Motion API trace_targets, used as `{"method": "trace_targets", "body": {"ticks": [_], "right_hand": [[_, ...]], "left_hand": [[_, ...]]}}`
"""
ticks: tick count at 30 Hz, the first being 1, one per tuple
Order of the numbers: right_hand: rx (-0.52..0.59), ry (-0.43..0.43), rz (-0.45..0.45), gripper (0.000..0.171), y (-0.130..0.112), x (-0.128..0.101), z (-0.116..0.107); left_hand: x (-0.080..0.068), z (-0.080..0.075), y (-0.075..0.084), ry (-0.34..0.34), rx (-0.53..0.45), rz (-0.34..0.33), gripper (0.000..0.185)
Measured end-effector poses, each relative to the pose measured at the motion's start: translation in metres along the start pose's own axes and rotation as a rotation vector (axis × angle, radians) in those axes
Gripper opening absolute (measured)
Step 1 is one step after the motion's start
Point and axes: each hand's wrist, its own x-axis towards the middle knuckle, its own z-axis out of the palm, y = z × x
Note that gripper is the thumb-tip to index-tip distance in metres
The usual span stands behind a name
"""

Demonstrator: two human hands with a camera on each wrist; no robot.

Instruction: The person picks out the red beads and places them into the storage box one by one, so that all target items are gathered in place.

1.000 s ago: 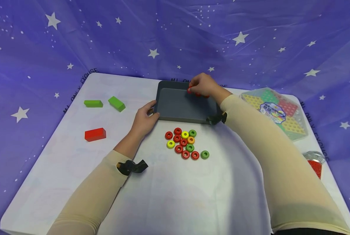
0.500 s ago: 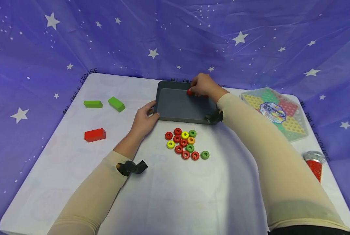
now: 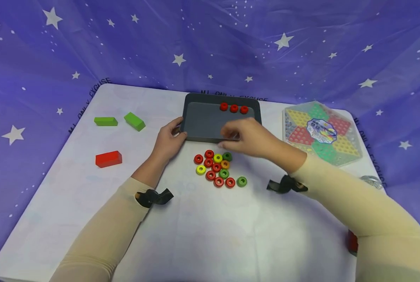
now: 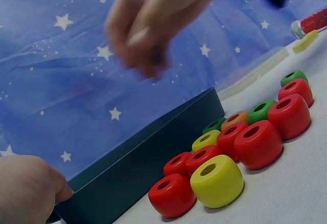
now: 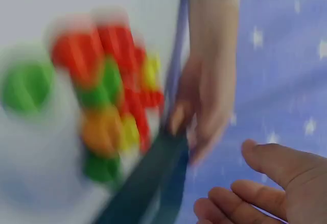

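My left hand (image 3: 169, 143) grips the left side of a dark grey tray (image 3: 200, 119), its thumb at the near corner. Along the tray's far wall, toward the right, three red beads (image 3: 234, 109) stand in a row. My right hand (image 3: 248, 135) hangs over the tray's near right part, fingers loosely bent and thumb apart, with nothing between them in the right wrist view. Just in front of the tray lies a loose group of red beads (image 3: 211, 176), yellow beads (image 4: 217, 180), green beads (image 3: 242, 181) and an orange bead (image 3: 225, 164), holes facing up.
Two green blocks (image 3: 134, 122) and a red block (image 3: 109, 159) lie on the left of the white table (image 3: 195, 235). A clear case with a colourful star-shaped board (image 3: 343, 147) sits at the right. My right arm partly covers a red item (image 3: 353, 242) with a silvery top.
My right hand has let go of a red bead at the tray's far side and come back toward the near edge, uncovering the red row. The left hand stays on the tray.
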Motion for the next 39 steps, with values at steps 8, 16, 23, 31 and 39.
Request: {"method": "trace_targets", "body": {"ticks": [8,16,23,31,39], "right_hand": [[-0.098,-0.076,-0.074,0.027,-0.006,-0.072,0.056],[-0.17,-0.004,-0.134,0.023,0.002,-0.081,0.073],[-0.184,-0.117,-0.098,0.026,-0.011,-0.063,0.023],[-0.134,-0.13,-0.084,0.02,0.01,0.032,-0.037],[-0.252,-0.142,-0.06,0.019,0.046,0.114,-0.027]], "left_hand": [[0.0,0.005,0.0,-0.001,-0.038,0.004,0.056],[0.001,0.007,-0.003,0.018,-0.06,0.01,0.056],[-0.002,0.012,-0.004,0.008,-0.07,-0.017,0.056],[-0.001,0.006,-0.001,0.016,-0.049,0.0,0.056],[-0.001,0.001,-0.001,0.014,-0.022,0.011,0.056]]}}
